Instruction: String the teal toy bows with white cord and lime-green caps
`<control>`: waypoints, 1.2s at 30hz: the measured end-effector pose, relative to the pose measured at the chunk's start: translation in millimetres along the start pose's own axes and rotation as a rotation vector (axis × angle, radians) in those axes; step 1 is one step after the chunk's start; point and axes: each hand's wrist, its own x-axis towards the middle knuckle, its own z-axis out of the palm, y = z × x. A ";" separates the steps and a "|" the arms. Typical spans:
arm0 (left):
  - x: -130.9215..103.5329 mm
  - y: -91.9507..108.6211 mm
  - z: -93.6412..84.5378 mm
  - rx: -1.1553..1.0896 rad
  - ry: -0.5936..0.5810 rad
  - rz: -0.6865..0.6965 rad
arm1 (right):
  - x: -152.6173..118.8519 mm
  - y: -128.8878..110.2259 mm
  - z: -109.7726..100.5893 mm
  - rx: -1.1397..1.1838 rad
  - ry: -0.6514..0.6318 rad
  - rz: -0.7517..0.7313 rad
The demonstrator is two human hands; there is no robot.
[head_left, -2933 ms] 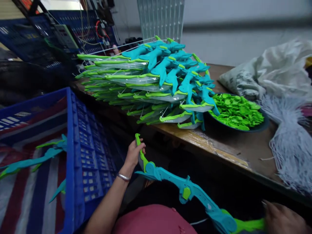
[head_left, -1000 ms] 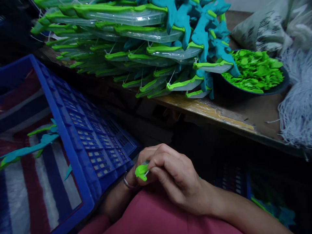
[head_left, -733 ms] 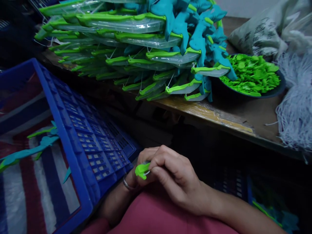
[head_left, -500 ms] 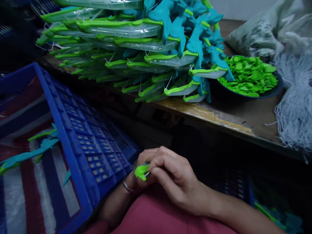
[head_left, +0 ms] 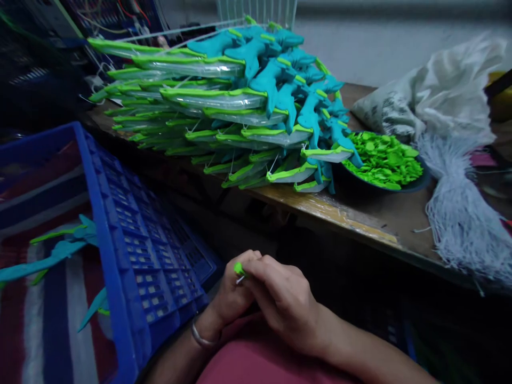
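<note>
A small bright green piece (head_left: pixel 239 268) with a short white string pokes out between my two hands, low in the middle of the view. My left hand (head_left: pixel 231 293), with a bracelet at the wrist, is closed around it. My right hand (head_left: pixel 282 298) presses against the left, its thumb and forefinger pinched at the piece. Most of the piece is hidden by my fingers. Beyond my hands, a large stack of teal and green parts with clear plastic (head_left: pixel 236 101) lies on the wooden table (head_left: pixel 340 216).
At left stands a blue crate (head_left: pixel 100 224) with a striped lining and teal-green parts (head_left: pixel 60 253). A dark bowl (head_left: pixel 424 178) of small green pieces, a bundle of white strings (head_left: pixel 452 213) and a white sack (head_left: pixel 452 90) are on the table at right.
The view has tilted up and shifted right, showing more wall and sack. Less of the green piece shows between my fingers, and my hands remain together.
</note>
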 end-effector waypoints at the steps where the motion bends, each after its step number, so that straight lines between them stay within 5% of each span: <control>1: 1.3 2.0 2.0 0.009 0.019 0.000 | 0.1 4.0 1.1 -0.075 0.015 -0.037; 6: -0.7 7.1 10.9 0.102 0.149 -0.101 | 3.2 31.1 0.7 -0.389 0.055 -0.281; 10: -0.7 4.7 10.5 0.164 0.126 -0.137 | 13.0 50.0 -0.7 -0.506 0.059 -0.284; 13: 4.1 0.0 4.3 0.094 0.113 -0.179 | 23.1 42.8 -10.1 -0.475 0.106 -0.291; 17: 5.4 -8.5 -6.1 -0.136 0.109 -0.342 | 32.3 13.7 -39.7 -0.227 0.379 -0.062; 19: 2.5 -10.9 -9.7 -0.234 0.108 -0.318 | 33.6 11.6 -48.7 -0.143 0.460 0.044; 26: 10.5 3.3 -18.1 -0.320 0.037 -0.091 | 17.8 80.0 -16.1 0.130 0.354 0.529; 30: 25.3 12.7 -20.9 -0.344 0.111 -0.151 | 9.3 91.8 -1.5 0.157 0.339 0.556; 36: 35.0 17.9 -18.5 -0.058 0.217 -0.254 | 9.0 70.3 -4.7 0.104 0.320 0.401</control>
